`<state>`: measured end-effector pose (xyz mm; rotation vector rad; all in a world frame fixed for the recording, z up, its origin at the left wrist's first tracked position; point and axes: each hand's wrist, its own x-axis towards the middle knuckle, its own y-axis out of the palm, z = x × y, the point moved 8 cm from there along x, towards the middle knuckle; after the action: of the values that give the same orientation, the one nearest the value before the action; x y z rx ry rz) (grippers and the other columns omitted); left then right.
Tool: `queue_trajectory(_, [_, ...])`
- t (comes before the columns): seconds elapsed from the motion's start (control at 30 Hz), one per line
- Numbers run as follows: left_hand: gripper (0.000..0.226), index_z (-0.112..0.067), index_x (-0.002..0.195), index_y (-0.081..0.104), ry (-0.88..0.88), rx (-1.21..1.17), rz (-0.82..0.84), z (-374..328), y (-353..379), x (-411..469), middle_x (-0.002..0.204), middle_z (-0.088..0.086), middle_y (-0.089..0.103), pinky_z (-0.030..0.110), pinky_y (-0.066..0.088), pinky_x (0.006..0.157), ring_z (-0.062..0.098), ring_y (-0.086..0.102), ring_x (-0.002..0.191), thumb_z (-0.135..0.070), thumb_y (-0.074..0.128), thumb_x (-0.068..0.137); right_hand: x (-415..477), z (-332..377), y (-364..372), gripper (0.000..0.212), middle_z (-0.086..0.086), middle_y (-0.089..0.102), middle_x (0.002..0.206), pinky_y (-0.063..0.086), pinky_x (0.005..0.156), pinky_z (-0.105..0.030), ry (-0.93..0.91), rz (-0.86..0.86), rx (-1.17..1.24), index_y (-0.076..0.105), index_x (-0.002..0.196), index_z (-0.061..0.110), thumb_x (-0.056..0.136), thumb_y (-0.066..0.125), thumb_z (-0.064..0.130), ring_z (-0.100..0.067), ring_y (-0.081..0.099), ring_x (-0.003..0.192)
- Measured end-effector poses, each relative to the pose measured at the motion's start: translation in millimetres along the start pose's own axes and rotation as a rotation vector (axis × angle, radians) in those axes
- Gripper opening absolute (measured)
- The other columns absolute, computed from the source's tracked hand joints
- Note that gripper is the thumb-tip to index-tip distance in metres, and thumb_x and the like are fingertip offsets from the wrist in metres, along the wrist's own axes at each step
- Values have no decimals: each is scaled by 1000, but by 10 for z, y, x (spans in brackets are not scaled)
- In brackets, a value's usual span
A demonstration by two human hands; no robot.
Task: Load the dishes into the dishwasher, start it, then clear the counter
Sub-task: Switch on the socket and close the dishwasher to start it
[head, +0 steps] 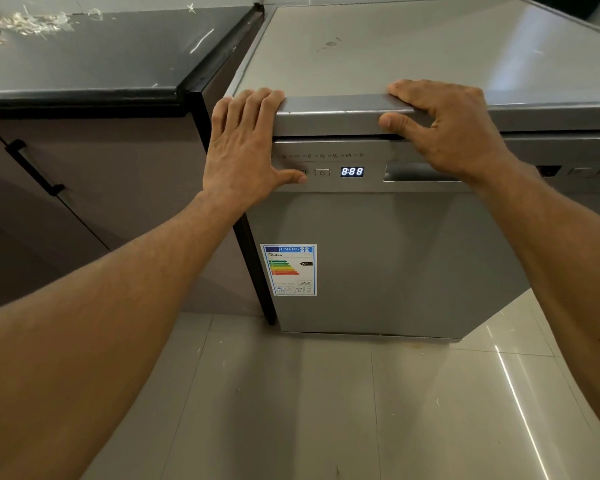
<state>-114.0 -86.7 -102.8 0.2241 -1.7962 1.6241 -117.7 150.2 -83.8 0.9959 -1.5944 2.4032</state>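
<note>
Dishwasher: I see the dishwasher [395, 265] standing on the floor [326, 410], its door closed, right against the end of the counter [84, 64].
Left hand: my view has the left hand [243, 150] at the left front corner of the dishwasher's top. The fingers lie straight and close together over the top's front edge, and the thumb is spread out sideways along the control strip.
Left thumb: its tip lies on a button [302, 172] just left of the clock button [322, 172]; it may be pressing, but I cannot tell from here.
Right hand: the right hand [454, 133] grips the front edge of the dishwasher's top, fingers bent on the upper face and thumb on the front lip, directly above the door handle [416, 174].
Display: the display [352, 171] is lit, between the clock button and the door handle.
Sticker: an energy sticker [289, 269] sits near the door's left edge, well below the control strip.
Counter: scraps [25, 24] lie in its far left corner.
Cupboard: the cupboard [101, 209] under the counter is closed and has a black bar handle [35, 168].
</note>
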Motion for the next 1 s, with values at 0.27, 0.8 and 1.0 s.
queue_trajectory(0.27, [103,-17,144,29,-12,32,-14,-2,9,3,144,7,35,42,13,117,27,28,136,-70,70,66,5,-30,19,62,-3,57,141,32,114,-50,8,-4,-6,54,138,17,94,45,60,-19,50,132])
queue_trajectory(0.8, [102,-17,142,31,-31,57,-20,-8,15,6,142,7,36,43,15,117,28,30,135,-72,69,64,7,-44,25,62,0,57,140,33,112,-50,14,-18,-7,55,137,18,94,44,61,-18,51,131])
queue_trajectory(1.0, [96,-18,137,36,-40,42,-40,-34,0,10,138,6,40,43,18,116,27,33,132,-70,71,63,5,-44,27,61,-1,57,140,33,112,-48,13,-25,-15,55,138,19,95,44,60,-18,51,131])
